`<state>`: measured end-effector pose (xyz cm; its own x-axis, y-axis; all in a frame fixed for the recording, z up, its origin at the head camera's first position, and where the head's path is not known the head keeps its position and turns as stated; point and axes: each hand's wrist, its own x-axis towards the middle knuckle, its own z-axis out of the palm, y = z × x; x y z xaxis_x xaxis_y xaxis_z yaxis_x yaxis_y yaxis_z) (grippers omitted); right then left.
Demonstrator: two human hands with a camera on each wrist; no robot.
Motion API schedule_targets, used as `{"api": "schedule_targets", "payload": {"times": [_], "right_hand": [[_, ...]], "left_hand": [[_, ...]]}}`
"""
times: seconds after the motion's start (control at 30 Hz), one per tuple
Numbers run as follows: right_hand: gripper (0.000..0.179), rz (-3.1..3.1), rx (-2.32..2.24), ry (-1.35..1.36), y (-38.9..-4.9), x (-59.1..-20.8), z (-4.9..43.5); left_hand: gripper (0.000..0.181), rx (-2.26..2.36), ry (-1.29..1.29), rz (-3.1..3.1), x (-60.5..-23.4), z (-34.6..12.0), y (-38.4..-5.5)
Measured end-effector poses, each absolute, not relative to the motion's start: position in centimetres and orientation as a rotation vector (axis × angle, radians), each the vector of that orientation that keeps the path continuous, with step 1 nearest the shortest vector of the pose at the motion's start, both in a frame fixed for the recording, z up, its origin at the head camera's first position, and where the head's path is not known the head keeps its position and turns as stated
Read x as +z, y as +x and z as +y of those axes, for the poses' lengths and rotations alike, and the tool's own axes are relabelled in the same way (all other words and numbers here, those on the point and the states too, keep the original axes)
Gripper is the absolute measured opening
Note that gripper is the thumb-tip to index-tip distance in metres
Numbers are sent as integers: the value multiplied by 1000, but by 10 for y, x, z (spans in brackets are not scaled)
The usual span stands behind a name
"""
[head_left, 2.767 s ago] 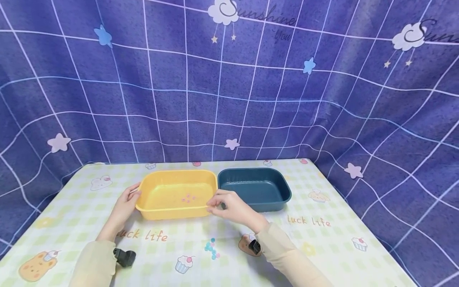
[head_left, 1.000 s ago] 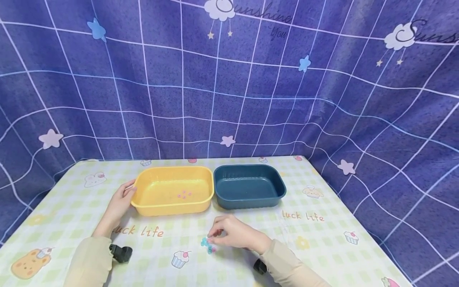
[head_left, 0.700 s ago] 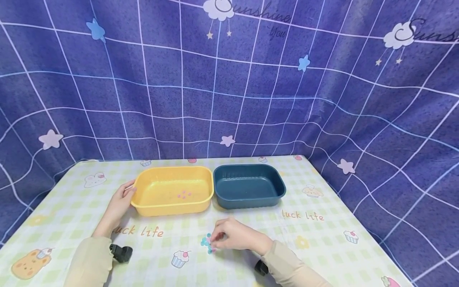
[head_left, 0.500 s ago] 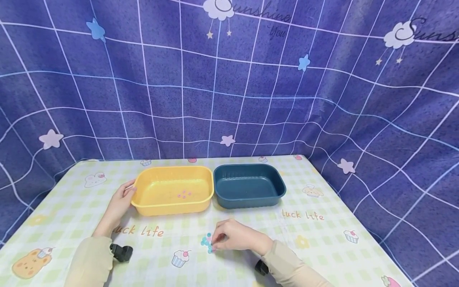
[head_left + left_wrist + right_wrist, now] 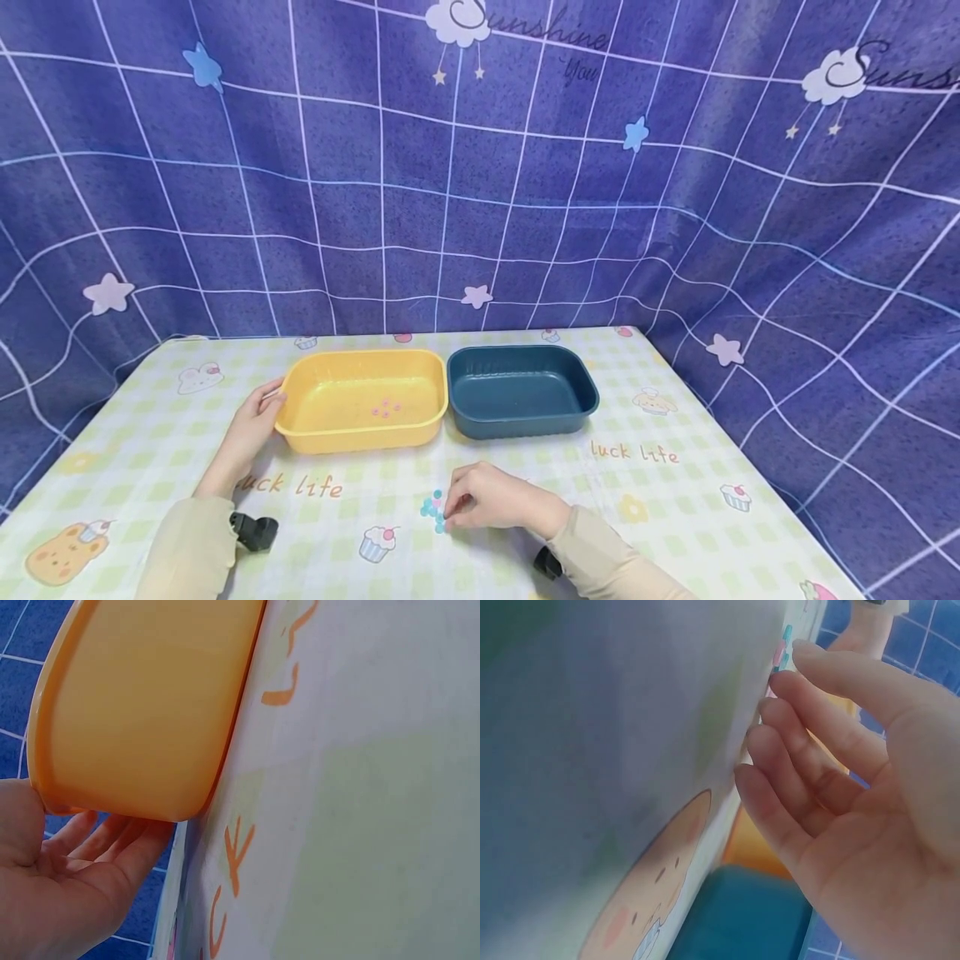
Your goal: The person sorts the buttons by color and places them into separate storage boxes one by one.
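Note:
My left hand (image 5: pixel 255 421) grips the left end of a yellow bin (image 5: pixel 360 439) in the head view. In the left wrist view the thumb meets the bin's rim and the fingers lie along its outer end wall. Several small pink beads (image 5: pixel 386 408) lie on the bin's floor. My right hand (image 5: pixel 487 497) is down at a small cluster of blue and pink beads (image 5: pixel 432 504) on the tablecloth. In the right wrist view its thumb and index fingertips (image 5: pixel 802 651) stand slightly apart right beside the beads, the other fingers loosely bent. A pink bead shows at the index fingertip.
A dark teal bin (image 5: pixel 522 425) stands against the yellow bin's right side. Both sit toward the back of the table, which has a checked, printed tablecloth (image 5: pixel 315 542). A blue patterned curtain (image 5: pixel 480 208) hangs behind. Black wrist cameras are strapped at both sleeves.
My right hand has come from the yellow bin's front right corner down to the beads, its fingertips shifting slightly toward the front. The left hand has stayed at the bin's end.

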<state>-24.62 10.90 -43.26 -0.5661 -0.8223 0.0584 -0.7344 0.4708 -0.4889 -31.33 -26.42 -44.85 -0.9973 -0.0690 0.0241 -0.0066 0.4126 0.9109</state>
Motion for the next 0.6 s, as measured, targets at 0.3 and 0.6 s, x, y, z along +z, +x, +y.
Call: {"api": "schedule_targets", "payload": {"times": [0.3, 0.6], "right_hand": [[3, 2568, -608, -1409, -246, -432, 107], [4, 2591, -568, -1480, -246, -431, 105]], "left_hand": [[61, -1652, 58, -2596, -452, -266, -315], [61, -1650, 47, -2589, -452, -267, -315]]}}
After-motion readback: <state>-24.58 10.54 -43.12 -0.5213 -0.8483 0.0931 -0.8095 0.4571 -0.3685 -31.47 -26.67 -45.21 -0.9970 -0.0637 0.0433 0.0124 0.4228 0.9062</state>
